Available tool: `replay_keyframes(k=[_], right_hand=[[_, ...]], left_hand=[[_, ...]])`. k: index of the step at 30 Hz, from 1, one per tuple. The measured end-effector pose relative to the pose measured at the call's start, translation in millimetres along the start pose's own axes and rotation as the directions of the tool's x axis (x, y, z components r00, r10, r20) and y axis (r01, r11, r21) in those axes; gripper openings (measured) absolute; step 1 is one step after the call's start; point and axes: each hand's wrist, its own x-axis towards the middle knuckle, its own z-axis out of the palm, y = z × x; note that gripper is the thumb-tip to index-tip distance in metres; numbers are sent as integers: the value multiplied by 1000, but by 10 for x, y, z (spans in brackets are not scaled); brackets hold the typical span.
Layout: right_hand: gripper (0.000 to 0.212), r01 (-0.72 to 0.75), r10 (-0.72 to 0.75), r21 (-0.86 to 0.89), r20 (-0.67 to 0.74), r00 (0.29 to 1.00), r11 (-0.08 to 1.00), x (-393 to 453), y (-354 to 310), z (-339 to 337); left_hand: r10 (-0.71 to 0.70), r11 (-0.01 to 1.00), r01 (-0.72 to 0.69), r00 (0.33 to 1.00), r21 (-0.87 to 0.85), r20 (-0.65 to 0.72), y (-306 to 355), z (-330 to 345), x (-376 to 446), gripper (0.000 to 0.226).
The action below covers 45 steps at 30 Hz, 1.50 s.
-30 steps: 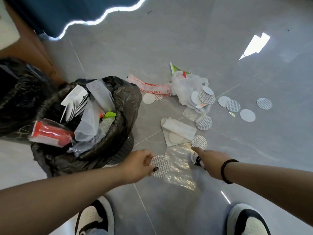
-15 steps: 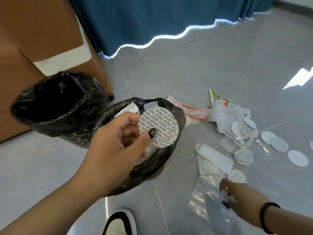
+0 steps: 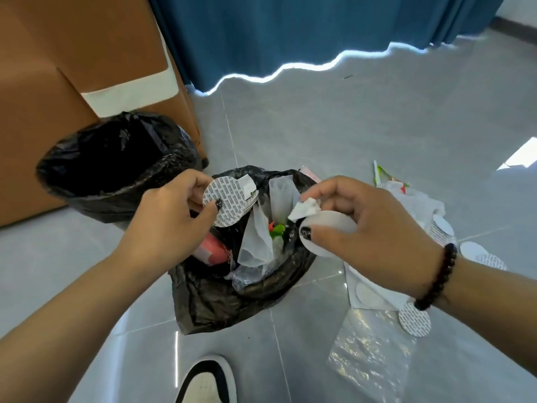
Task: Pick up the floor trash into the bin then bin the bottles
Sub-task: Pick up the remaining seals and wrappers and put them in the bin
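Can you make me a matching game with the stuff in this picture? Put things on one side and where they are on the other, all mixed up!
Things:
1. printed round seal
2. plain white disc
3. clear plastic bag
4. black and white shoe

Places:
A. flat on the floor, bottom right
B. pinched in the left hand, over the full bin
C. at the bottom edge, below the bin
D. held in the right hand with a crumpled scrap

Pairs: 1-B, 2-D, 3-A, 4-C

Full bin (image 3: 203,301) stands right of second bin (image 3: 87,181), discs (image 3: 414,319) scattered right.
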Motion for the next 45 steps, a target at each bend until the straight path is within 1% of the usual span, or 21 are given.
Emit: replay_keyframes(k=[3, 5, 8, 10, 12, 15, 17, 19, 21, 25, 28, 32, 34, 35, 36, 38, 39, 40, 41, 43, 45], right_hand=[[31, -48, 51, -72, 32, 998, 996, 222, 118, 141], [39, -90, 91, -40, 4, 996, 995, 307, 179, 159], [52, -102, 103, 25, -57, 993, 994, 343, 158, 99], [48, -81, 87, 64, -101, 991, 995, 352, 111, 66], [38, -44, 59, 114, -134, 989, 993, 384, 71, 91], [29, 4, 19, 156, -143, 990, 988, 422, 76, 236], [30, 39, -31, 63, -126, 991, 997, 439, 159, 346], [31, 84, -94, -107, -100, 991, 991, 447, 274, 413], [33, 133, -164, -228, -125, 978, 965, 430, 380, 416], [31, 258, -357, -336, -278, 892, 906, 360, 525, 360], [25, 286, -408, -363, -325, 853, 887, 312, 618, 334], [24, 222, -321, -269, -415, 851, 937, 225, 831, 274], [29, 174, -282, -265, -455, 845, 948, 101, 1007, 240], [32, 143, -263, -283, -447, 855, 948, 12, 1125, 235], [36, 107, -241, -322, -414, 878, 941, -120, 1269, 243], [46, 23, -155, -441, -266, 952, 897, -401, 1561, 294], [51, -51, -45, -521, -169, 985, 852, -556, 1713, 335], [59, -134, 103, -608, -86, 991, 782, -710, 1853, 374], [69, -231, 285, -682, -34, 958, 694, -872, 1985, 406], [91, -354, 547, -776, -14, 837, 521, -1169, 2242, 435], [100, -373, 659, -818, 10, 752, 439, -1393, 2335, 490]], left_hand=[[-42, 999, 42, 999, 30, 30, -37, 70, -37, 27], [-59, 998, 58, 997, 25, 45, -28, 84, -76, 30], [-44, 998, 41, 997, 38, 62, -9, 66, -150, 30], [-46, 998, 42, 996, 51, 77, -18, 50, -204, 30], [-49, 997, 44, 996, 64, 79, -37, 46, -235, 32], [-21, 999, 17, 996, 45, 89, -40, 66, -294, 31], [40, 998, -44, 995, 38, 94, -47, 84, -333, 29], [125, 988, -131, 989, 77, 74, -79, 90, -354, 27], [198, 973, -201, 980, 115, 34, -112, 89, -359, 23], [281, 951, -280, 960, 131, 10, -131, 96, -372, 28], [365, 921, -366, 931, 134, 31, -91, 163, -417, 28], [490, 856, -499, 866, 135, 96, -15, 333, -543, 23], [514, 831, -531, 847, 164, 140, 4, 405, -601, 21], [512, 825, -535, 844, 180, 163, 1, 429, -617, 22], [506, 822, -537, 842, 188, 188, -9, 451, -635, 23], [496, 819, -539, 838, 198, 227, -42, 464, -640, 26], [490, 819, -537, 838, 204, 241, -53, 467, -639, 26], [482, 819, -533, 839, 212, 252, -61, 465, -633, 27], [473, 820, -528, 842, 219, 257, -64, 468, -626, 27], [466, 823, -521, 847, 228, 254, -52, 486, -627, 25], [465, 828, -513, 854, 228, 233, -41, 509, -636, 23]])
